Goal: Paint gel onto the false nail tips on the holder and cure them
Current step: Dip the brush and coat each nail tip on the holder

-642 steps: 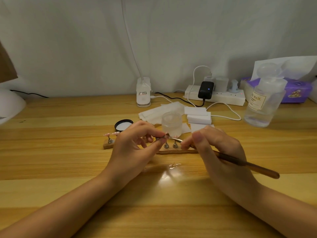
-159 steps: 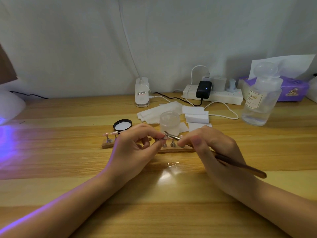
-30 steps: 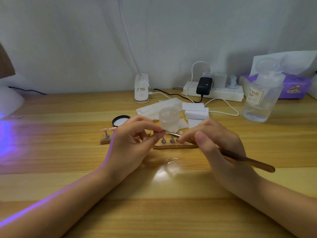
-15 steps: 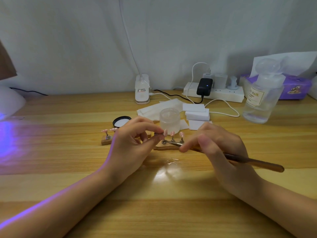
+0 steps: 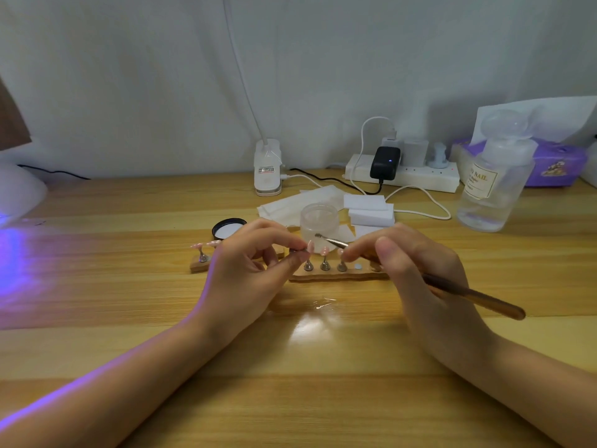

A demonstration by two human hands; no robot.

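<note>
Pink false nail tip (image 5: 310, 246) on a small metal stand sits pinched between the thumb and forefinger of the left hand (image 5: 248, 273), lifted just above the wooden holder (image 5: 339, 275) on the table (image 5: 290, 367). Three more tips stand on pegs (image 5: 325, 265) in that holder, and a second holder piece (image 5: 199, 265) with two tips lies to the left, partly hidden by the left hand. The right hand (image 5: 420, 273) grips a brown-handled brush (image 5: 475, 295) like a pen, its metal end (image 5: 329, 240) raised in front of a frosted gel jar (image 5: 319, 221), near the held tip but apart from it. The jar's black lid (image 5: 228, 228) lies to the left. Purple light spills across the table from a white curing lamp (image 5: 16, 192) at the far left edge.
</note>
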